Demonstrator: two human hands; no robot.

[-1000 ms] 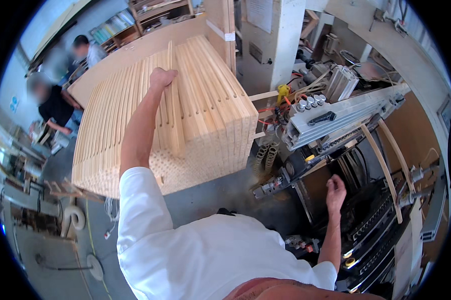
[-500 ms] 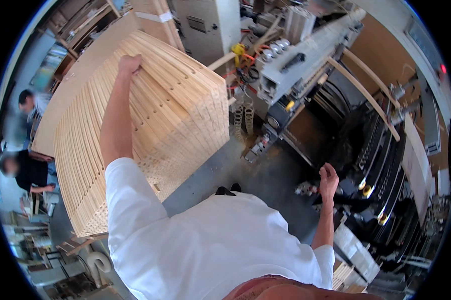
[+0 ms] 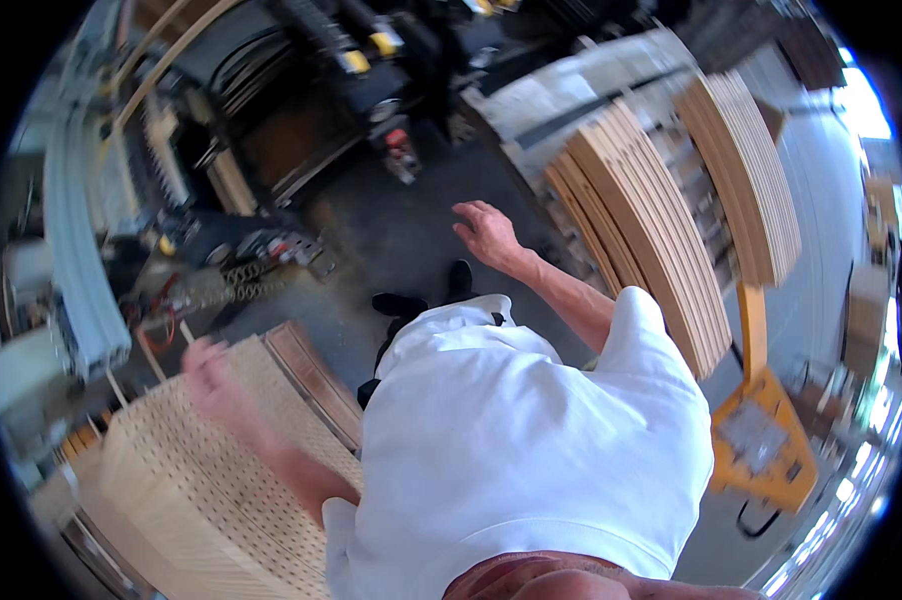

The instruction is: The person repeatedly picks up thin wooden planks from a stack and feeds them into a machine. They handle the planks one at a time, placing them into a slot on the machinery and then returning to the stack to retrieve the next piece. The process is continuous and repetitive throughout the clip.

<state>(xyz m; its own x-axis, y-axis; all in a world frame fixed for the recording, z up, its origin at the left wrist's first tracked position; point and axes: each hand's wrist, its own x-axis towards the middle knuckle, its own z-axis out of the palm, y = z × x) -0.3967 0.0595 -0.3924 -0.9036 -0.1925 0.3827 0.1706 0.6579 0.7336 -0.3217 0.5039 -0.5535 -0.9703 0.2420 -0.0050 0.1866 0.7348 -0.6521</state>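
Pale curved wooden slats, stacked on end in a big block (image 3: 186, 490), fill the lower left, their ends facing up so one can be drawn out. Over that block the blurred left hand (image 3: 211, 375) reaches; whether it grips a slat I cannot tell. A second stack of bent plywood strips (image 3: 661, 250) leans at the right above a yellow pallet truck (image 3: 761, 450). The right hand (image 3: 489, 235) hangs spread and empty over the dark concrete floor (image 3: 391, 240), likely for balance.

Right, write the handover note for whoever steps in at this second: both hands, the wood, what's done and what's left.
Left hand: blurred, over the pale slat stack at lower left; contact unclear, nothing visibly held.
Right hand: open, empty, out over the dark floor.
Curved slat stacks stand to the right, beside a yellow pallet truck.
Done: no slat in hand.
Left: picking from the pale stack, probably.
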